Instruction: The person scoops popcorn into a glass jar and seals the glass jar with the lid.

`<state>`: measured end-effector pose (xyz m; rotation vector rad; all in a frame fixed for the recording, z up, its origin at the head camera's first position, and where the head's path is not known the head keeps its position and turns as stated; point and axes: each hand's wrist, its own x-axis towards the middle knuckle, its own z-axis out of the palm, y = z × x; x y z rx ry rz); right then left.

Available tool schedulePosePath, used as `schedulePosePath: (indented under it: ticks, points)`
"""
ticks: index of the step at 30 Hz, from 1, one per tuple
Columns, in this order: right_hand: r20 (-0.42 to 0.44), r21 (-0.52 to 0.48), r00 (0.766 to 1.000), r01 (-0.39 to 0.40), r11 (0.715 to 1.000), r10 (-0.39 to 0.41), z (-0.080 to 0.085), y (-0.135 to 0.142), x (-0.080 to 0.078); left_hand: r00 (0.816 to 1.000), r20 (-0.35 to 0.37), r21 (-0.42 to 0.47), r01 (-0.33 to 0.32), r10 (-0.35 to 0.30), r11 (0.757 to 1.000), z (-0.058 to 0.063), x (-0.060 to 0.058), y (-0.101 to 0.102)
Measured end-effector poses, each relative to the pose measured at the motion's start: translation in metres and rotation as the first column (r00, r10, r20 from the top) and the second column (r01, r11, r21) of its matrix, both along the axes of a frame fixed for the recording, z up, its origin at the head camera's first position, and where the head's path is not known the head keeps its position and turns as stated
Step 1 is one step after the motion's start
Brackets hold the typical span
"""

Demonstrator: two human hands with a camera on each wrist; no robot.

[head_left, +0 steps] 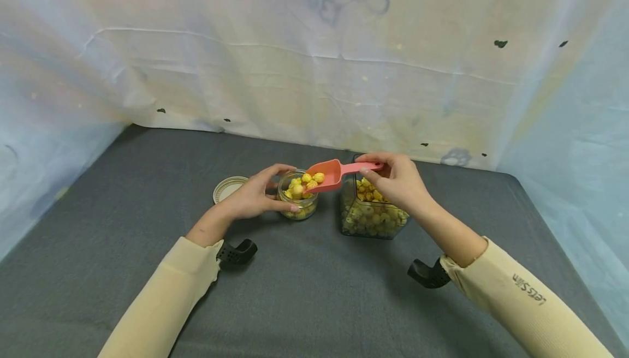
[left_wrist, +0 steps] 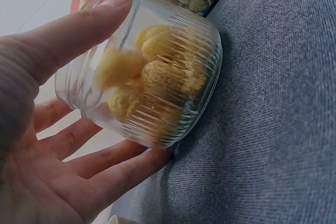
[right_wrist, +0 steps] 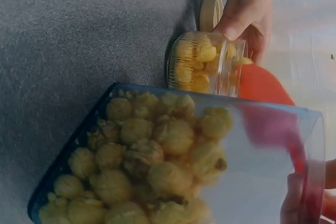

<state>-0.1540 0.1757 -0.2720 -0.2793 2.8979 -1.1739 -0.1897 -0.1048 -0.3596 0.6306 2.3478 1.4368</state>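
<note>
Head frame, centre: glass jar (head_left: 300,214), yellow popcorn (head_left: 297,190) visible through wall and mouth. Right of centre: clear square container (head_left: 375,222), more popcorn inside. Pink-red scoop (head_left: 333,174) between them, blade over jar mouth, popcorn on blade. Left hand (head_left: 253,194) grips jar round side, thumb on near side, fingers on far side. Right hand (head_left: 400,180) pinches scoop handle above container, forearm entering from lower right. Pale lid (head_left: 227,186) left of jar, partly covered by left hand.
</note>
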Motion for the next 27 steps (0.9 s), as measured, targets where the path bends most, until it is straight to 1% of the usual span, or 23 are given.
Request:
schedulePosePath:
  ticks: [3, 5, 14, 17, 19, 22, 27]
  points:
    - [-0.059, 0.04, 0.998, -0.019, 0.999, 0.021, 0.002, -0.002, 0.001, 1.0, -0.004, 0.006, 0.005, -0.005, 1.0, 0.0, 0.0, 0.0]
    - [-0.084, 0.053, 0.996, -0.024, 0.998, 0.028, 0.004, -0.002, 0.002, 1.0, -0.006, 0.006, 0.006, -0.006, 1.0, -0.001, 0.0, -0.001]
    - [-0.123, 0.059, 0.992, -0.026, 0.998, 0.033, 0.004, -0.001, 0.003, 1.0, -0.01, 0.007, 0.012, -0.012, 1.0, -0.002, -0.001, -0.001]
    - [-0.131, 0.051, 0.991, -0.009, 0.999, 0.016, 0.003, 0.001, 0.004, 1.0, -0.005, 0.016, 0.017, -0.017, 1.0, -0.002, -0.002, -0.001]
    - [-0.123, 0.026, 0.992, 0.008, 1.0, -0.005, 0.002, 0.002, 0.005, 1.0, -0.006, 0.015, 0.018, -0.018, 1.0, -0.002, -0.002, -0.001]
    - [-0.09, -0.029, 0.995, 0.04, 0.999, -0.042, 0.003, 0.005, 0.007, 1.0, -0.012, 0.006, 0.016, -0.016, 1.0, -0.001, -0.002, -0.001]
    - [0.033, -0.135, 0.995, 0.098, 0.986, -0.094, 0.004, 0.011, 0.011, 1.0, -0.019, -0.005, 0.014, -0.014, 1.0, 0.0, 0.0, -0.003]
